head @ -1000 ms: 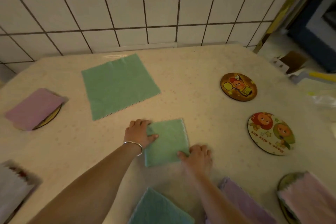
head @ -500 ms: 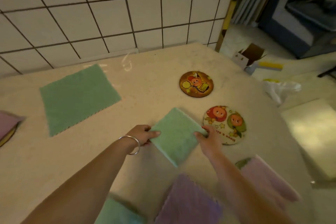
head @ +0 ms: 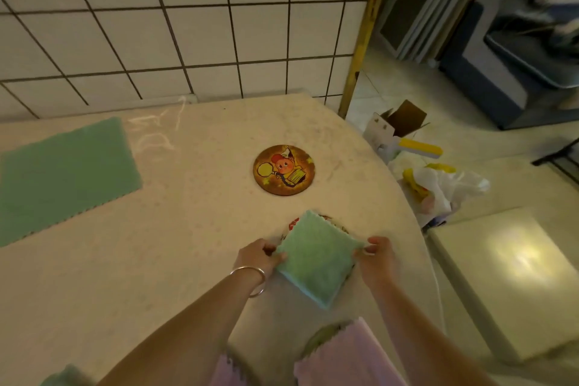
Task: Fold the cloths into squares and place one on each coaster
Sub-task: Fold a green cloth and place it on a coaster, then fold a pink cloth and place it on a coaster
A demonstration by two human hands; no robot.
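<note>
Now the folded green cloth (head: 315, 255) is hovering low in the frame's centre, covering most of a cartoon coaster (head: 326, 220), with the left hand (head: 261, 255) and right hand (head: 376, 252) pinching opposite corners. Placing seems underway; next, lowering it squarely and letting go. Above, a brown coaster (head: 284, 170) is lying bare on the bench (head: 188, 229).

Table (head: 163, 260) with cloths, coasters.

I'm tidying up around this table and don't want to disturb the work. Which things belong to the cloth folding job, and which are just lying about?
Belongs to the job:
folded green cloth, held by left hand and right hand
brown coaster
unfolded green cloth
pink cloth

Lying about:
cardboard box
plastic bag
</note>
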